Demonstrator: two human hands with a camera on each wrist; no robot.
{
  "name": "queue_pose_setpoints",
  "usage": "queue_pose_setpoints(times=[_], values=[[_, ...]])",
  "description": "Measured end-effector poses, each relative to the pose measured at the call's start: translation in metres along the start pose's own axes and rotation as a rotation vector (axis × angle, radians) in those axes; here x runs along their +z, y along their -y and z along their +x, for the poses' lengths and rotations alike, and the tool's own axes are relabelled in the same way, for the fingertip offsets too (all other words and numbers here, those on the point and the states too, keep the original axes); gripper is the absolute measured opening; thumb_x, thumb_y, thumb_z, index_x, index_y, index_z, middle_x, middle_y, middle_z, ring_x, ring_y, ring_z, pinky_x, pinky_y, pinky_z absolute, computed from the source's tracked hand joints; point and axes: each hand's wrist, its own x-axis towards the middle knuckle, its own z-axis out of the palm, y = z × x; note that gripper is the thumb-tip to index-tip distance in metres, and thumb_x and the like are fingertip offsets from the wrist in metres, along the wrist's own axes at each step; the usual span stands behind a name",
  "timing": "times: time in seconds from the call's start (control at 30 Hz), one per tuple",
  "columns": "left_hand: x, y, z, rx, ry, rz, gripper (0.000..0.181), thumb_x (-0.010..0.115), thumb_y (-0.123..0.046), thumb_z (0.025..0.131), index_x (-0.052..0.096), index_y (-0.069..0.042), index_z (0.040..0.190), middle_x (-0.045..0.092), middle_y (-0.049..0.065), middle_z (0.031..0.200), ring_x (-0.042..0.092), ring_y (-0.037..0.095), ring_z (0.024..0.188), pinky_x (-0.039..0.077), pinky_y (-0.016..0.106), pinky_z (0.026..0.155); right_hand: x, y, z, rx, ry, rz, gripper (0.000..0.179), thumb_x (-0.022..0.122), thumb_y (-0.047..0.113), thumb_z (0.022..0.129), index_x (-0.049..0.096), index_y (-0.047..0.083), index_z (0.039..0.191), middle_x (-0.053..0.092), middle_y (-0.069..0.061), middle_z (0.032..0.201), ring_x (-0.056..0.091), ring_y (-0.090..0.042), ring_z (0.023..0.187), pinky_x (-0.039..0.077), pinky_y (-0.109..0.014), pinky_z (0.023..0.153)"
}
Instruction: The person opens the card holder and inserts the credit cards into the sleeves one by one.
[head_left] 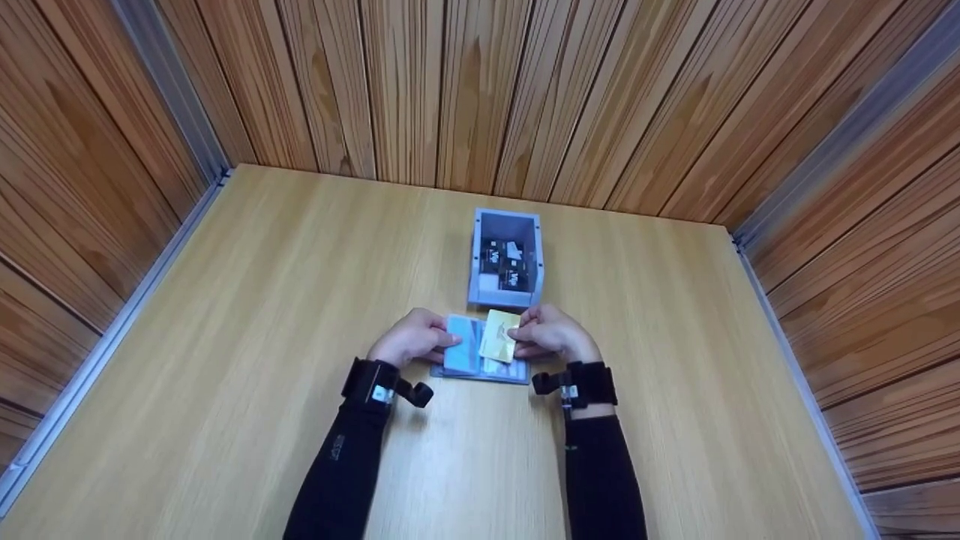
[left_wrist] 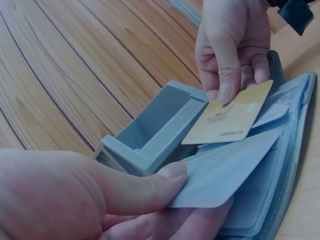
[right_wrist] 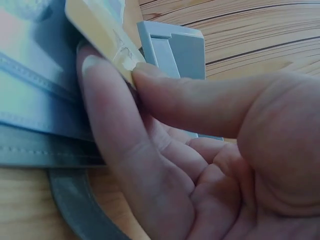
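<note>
An open card holder [head_left: 510, 373] with a stitched dark cover and clear sleeves lies on the table. My left hand [head_left: 415, 337] is at its left side, pinching a pale blue card-like leaf [left_wrist: 225, 172] between thumb and fingers; I cannot tell whether this is a loose card or a sleeve page. From the right, my right hand [head_left: 551, 332] holds a gold card [head_left: 498, 337] by its edge, thumb on top and index finger beneath. That card is tilted above the holder's sleeves, with printed digits visible in the left wrist view.
Just beyond the holder stands a grey open-topped box [head_left: 506, 298] with several black cards [head_left: 514, 277] marked "Vip" inside. A strap [right_wrist: 82, 207] of the holder sticks out onto the wooden table [head_left: 300, 300]. Wood-panelled walls [head_left: 465, 90] enclose the back and sides.
</note>
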Motion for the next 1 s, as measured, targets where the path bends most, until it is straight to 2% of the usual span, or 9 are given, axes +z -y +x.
queue_pose_setpoints(times=[0.13,0.37,0.6,1.0], values=[[0.000,0.000,0.000,-0.004,-0.004,0.000,0.012,0.075,-0.013,0.103,0.071,-0.010,0.092,0.068,-0.002,0.085,0.070,0.012,0.077,0.059,0.022,0.069,0.004,0.002,0.001,0.000,0.000,0.015,0.019,0.076,0.008,0.100,0.059,0.005,0.109,0.071,-0.003,0.085,0.073,-0.009,0.066,0.063,-0.020,0.063],[0.002,0.001,0.000,0.023,0.000,-0.026,0.015,0.076,-0.009,0.101,0.067,-0.008,0.088,0.066,-0.002,0.081,0.067,0.009,0.073,0.058,0.019,0.064,0.010,0.003,0.002,-0.026,0.080,-0.028,0.015,0.078,0.008,0.099,0.063,0.007,0.097,0.070,0.000,0.075,0.071,-0.006,0.062,0.062,-0.019,0.061],[0.002,0.000,0.000,0.010,0.001,-0.030,0.016,0.076,-0.009,0.101,0.066,-0.009,0.088,0.066,-0.002,0.081,0.067,0.010,0.073,0.058,0.019,0.064,0.009,0.002,-0.002,-0.053,0.133,-0.065,0.017,0.076,0.007,0.100,0.066,0.009,0.087,0.072,0.001,0.070,0.070,-0.006,0.060,0.060,-0.018,0.059],[0.002,0.001,0.000,0.023,0.006,-0.030,0.012,0.074,-0.008,0.102,0.068,-0.006,0.092,0.066,0.000,0.086,0.068,0.011,0.074,0.059,0.019,0.065,0.020,0.005,0.001,-0.034,0.136,-0.039,0.010,0.075,0.011,0.102,0.077,0.001,0.099,0.076,-0.002,0.071,0.072,-0.006,0.059,0.060,-0.018,0.058]])
